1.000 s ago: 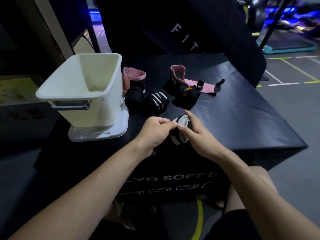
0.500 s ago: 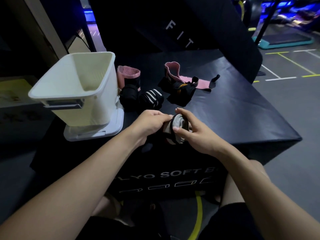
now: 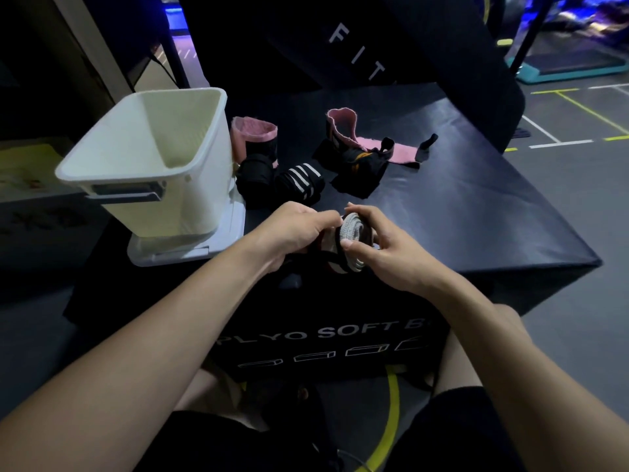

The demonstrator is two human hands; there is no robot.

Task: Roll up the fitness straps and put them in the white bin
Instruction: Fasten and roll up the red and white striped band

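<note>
Now the grey-and-black striped fabric strap roll [image 3: 352,233] sits more upright between the hands than half a second ago, its coiled end turned further toward the camera. The right hand [image 3: 391,250] curls round it, thumb pressed on the coil's face; the left hand [image 3: 299,229] pinches its near edge with curled fingers, a loose black tail hanging below. Both hands hold it just above the black padded soft box [image 3: 476,216], near its front edge, as before. White letters on the box front read "PLYO SOFT B", the rest hidden by an arm; a dark panel behind shows "FIT". The white plastic bin [image 3: 153,158] stands to the left, apart from the roll.
</note>
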